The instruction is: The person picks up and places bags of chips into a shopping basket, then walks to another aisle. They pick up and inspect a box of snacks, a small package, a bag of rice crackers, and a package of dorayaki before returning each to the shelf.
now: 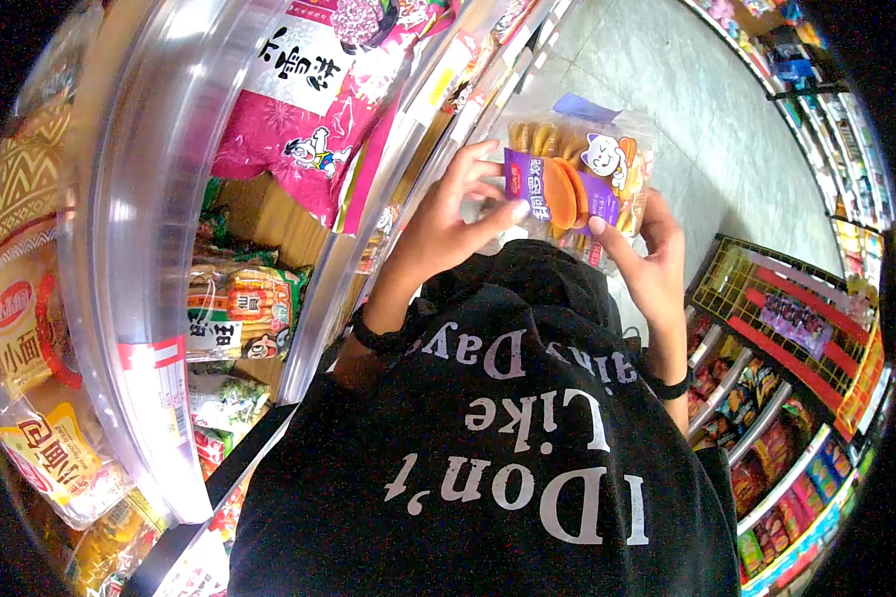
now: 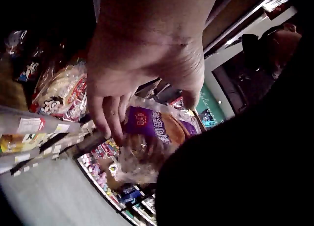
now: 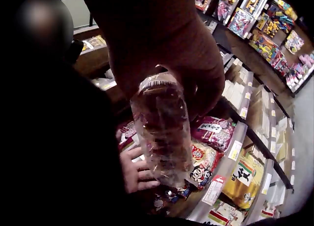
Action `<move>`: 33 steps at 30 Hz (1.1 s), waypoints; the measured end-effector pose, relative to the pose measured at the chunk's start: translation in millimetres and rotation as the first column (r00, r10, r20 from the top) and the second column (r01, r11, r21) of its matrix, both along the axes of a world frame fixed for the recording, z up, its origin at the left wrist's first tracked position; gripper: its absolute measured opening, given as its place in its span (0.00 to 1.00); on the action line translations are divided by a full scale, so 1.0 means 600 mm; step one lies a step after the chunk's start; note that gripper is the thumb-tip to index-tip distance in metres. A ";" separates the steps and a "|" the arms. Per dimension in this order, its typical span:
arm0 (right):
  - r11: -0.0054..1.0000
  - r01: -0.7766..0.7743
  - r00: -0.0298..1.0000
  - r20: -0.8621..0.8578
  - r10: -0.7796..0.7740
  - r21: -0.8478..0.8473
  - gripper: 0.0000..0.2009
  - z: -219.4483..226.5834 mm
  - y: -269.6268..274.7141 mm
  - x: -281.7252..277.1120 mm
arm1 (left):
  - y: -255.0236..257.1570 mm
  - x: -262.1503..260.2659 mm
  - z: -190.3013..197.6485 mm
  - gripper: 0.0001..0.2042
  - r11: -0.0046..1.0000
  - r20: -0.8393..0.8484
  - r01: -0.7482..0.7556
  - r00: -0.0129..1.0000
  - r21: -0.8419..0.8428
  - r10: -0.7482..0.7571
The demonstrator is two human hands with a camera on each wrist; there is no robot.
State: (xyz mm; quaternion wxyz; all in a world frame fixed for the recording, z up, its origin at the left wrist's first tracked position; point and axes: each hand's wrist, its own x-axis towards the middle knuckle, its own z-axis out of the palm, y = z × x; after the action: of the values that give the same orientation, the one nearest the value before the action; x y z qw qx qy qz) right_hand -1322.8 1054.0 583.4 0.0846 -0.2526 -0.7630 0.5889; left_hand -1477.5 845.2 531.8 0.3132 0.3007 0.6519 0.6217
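Note:
A clear packet of round brown cakes with a purple label (image 1: 567,189) is held up in front of the black shirt in the head view. My left hand (image 1: 448,224) grips its left end, thumb on the front face. At the opposite end my right hand (image 1: 657,259) pinches it, thumb on the label's lower edge. In the left wrist view the left hand (image 2: 142,69) curls its fingers at the packet (image 2: 162,130). The right wrist view shows the packet end-on (image 3: 164,133) below the right hand (image 3: 196,64), with the left hand's fingers (image 3: 140,172) beyond.
Shelves with clear plastic fronts (image 1: 139,249) stand close on the left, holding a large pink snack bag (image 1: 309,119) and bread packs (image 1: 55,458). To the right is a low rack of snacks (image 1: 767,438). Grey floor (image 1: 707,129) lies between the shelves.

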 end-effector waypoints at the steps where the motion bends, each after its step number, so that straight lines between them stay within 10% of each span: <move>1: 1.000 -0.001 1.000 0.000 0.001 -0.002 0.20 0.002 -0.004 -0.001 | -0.002 -0.002 -0.009 0.47 0.999 0.006 0.037 0.999 0.032 -0.038; 6: 0.969 -0.031 0.990 -0.123 0.063 0.247 0.29 0.021 -0.020 0.000 | -0.002 0.002 -0.019 0.62 0.988 0.044 0.148 0.988 0.048 -0.151; 19: 0.879 -0.437 0.840 -0.262 0.475 0.191 0.33 0.039 0.014 0.011 | -0.039 0.018 -0.095 0.67 0.897 0.407 0.178 0.843 0.404 -0.351; 33: 0.932 -0.349 0.935 -0.102 0.340 -0.100 0.29 0.016 0.012 0.015 | -0.111 0.051 -0.198 0.57 0.685 0.469 0.163 0.616 0.710 -0.633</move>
State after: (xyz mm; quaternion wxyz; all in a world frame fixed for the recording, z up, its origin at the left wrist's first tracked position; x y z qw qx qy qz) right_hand -1313.9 1061.0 592.9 -0.0035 -0.0949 -0.7555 0.6482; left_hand -1446.9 778.3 412.7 0.5552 0.2777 0.1631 0.7668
